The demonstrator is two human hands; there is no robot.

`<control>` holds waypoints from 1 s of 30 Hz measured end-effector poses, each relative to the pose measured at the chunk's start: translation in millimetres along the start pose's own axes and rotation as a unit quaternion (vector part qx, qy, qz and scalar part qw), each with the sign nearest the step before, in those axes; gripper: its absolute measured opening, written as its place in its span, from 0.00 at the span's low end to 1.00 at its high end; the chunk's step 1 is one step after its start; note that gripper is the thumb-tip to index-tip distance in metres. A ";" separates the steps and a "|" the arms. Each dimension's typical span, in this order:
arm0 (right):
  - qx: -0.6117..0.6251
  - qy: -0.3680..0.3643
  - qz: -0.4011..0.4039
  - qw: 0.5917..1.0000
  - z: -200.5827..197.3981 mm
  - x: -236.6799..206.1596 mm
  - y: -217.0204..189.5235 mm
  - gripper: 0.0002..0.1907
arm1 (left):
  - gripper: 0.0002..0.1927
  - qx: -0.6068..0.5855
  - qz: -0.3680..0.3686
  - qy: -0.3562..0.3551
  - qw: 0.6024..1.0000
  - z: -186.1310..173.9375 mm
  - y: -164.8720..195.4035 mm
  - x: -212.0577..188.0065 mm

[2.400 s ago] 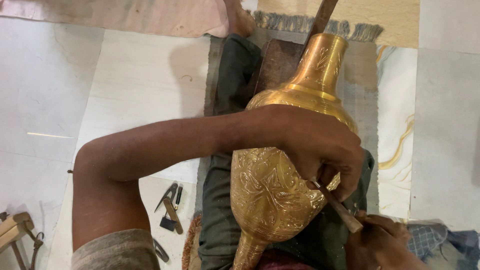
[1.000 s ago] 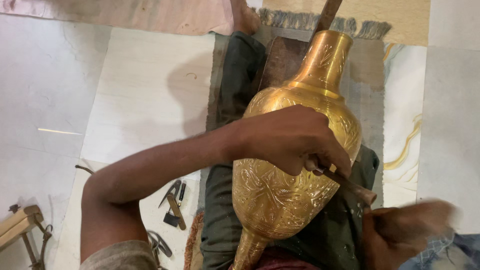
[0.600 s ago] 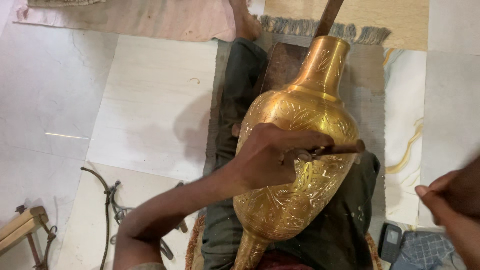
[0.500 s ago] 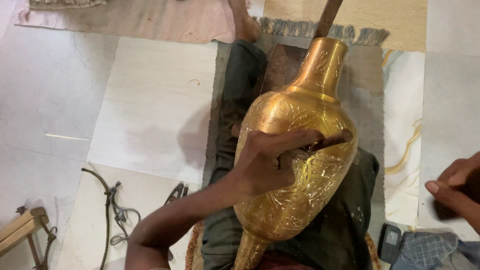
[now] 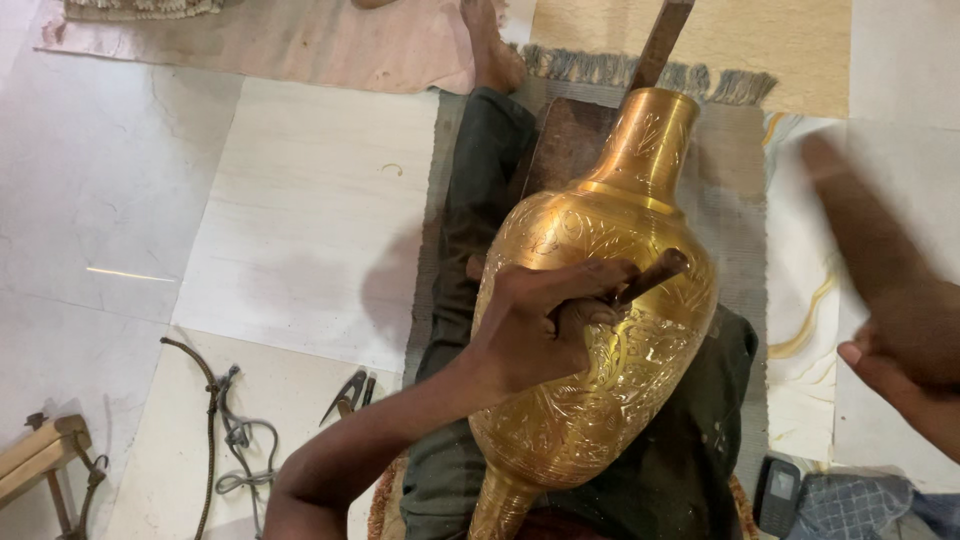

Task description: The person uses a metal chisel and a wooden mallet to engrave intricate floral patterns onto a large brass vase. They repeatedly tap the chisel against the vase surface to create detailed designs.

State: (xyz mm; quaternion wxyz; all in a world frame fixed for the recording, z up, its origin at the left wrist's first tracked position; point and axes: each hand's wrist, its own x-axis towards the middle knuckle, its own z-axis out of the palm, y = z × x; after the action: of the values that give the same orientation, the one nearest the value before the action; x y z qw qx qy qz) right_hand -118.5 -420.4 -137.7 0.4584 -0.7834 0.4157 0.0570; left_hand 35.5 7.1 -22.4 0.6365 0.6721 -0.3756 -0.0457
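From the head camera, a large engraved brass vase [image 5: 600, 330] is lying across the person's lap, neck pointing away. The left hand [image 5: 535, 325] is resting on the vase's belly, fingers curling tight around a dark chisel [image 5: 650, 278]. The right hand [image 5: 900, 340] is hanging blurred to the right of the vase; I cannot tell its grip. Small pliers [image 5: 348, 392] are lying on the floor left of the vase.

One screen only: small dark mobile phone [image 5: 777, 494], rectangular with a greyish display, on the floor below the right hand's [image 5: 905, 345] fingers, well apart.
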 end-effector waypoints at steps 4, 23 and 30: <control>-0.208 0.022 -0.184 0.960 0.0 -29.4 17.4 0.12 | 0.21 0.014 0.026 -0.046 0.999 -9.4 6.5 12.0; 0.131 0.158 -0.100 0.974 163.0 -199.5 77.1 0.10 | 0.25 -0.061 0.134 -0.478 0.866 -2.3 -18.5 100.8; 0.062 0.122 -0.069 0.988 159.6 -187.3 100.1 0.08 | 0.22 -0.101 0.140 -0.542 0.823 -0.9 -15.8 112.3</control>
State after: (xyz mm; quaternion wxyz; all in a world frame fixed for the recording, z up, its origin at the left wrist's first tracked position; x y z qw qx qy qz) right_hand -263.7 -209.5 -208.2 0.4550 -0.7814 0.4160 -0.0967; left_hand 123.2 -56.9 10.5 0.3941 0.4115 -0.7434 -0.3503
